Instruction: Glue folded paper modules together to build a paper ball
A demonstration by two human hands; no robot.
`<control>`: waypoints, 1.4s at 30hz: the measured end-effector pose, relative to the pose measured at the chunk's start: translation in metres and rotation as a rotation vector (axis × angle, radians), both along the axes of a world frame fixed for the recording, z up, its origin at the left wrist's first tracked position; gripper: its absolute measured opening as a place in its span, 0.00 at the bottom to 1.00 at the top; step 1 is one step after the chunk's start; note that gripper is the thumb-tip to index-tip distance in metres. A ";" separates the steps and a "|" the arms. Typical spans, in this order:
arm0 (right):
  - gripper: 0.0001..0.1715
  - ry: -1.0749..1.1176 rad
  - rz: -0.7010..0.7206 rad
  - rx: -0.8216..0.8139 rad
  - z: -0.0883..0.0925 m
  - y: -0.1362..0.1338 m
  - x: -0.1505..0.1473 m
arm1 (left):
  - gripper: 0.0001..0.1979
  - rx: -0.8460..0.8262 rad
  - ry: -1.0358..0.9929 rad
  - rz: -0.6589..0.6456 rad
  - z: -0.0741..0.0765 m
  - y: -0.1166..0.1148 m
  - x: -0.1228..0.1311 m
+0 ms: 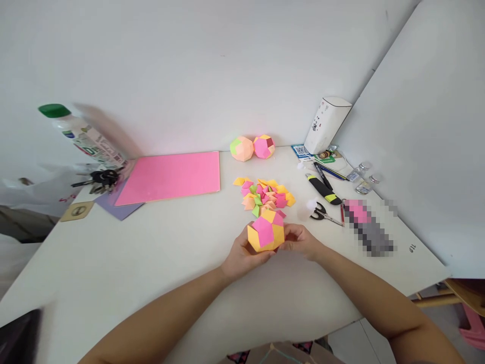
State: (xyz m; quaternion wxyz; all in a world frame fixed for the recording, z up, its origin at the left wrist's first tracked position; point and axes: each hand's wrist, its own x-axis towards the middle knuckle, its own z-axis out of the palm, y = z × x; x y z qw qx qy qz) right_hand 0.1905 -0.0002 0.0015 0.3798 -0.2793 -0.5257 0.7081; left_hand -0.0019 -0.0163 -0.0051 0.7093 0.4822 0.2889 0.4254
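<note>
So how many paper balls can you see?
3. A yellow and pink ball sits between the left hand and right hand; a peach and green ball and a magenta ball rest side by side at the back of the table. None seems hidden.

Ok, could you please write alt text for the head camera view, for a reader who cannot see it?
The left hand and right hand hold a pink and yellow paper ball over a white table. Behind it lie a pile of folded paper pieces, two more paper balls, a pink sheet and scissors.
</note>
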 end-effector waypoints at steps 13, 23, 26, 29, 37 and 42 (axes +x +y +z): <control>0.15 -0.248 -0.186 -0.178 0.013 -0.019 -0.014 | 0.14 -0.135 -0.142 -0.207 0.013 0.006 0.004; 0.18 -0.276 -0.159 -0.175 0.015 -0.022 -0.018 | 0.13 -0.314 -0.251 -0.203 0.012 0.001 0.009; 0.19 -0.389 -0.100 -0.075 0.025 -0.019 -0.010 | 0.14 -0.387 -0.249 -0.109 0.011 0.002 0.007; 0.23 -0.833 -0.120 0.204 0.042 -0.012 0.007 | 0.15 -0.473 -0.252 0.003 0.008 0.005 0.005; 0.27 -1.717 -0.420 0.256 0.053 0.009 0.046 | 0.15 -0.540 -0.295 0.121 0.006 0.009 0.003; 0.29 -1.568 -0.659 0.262 0.036 0.016 0.043 | 0.13 -0.525 -0.279 0.099 0.006 0.010 0.003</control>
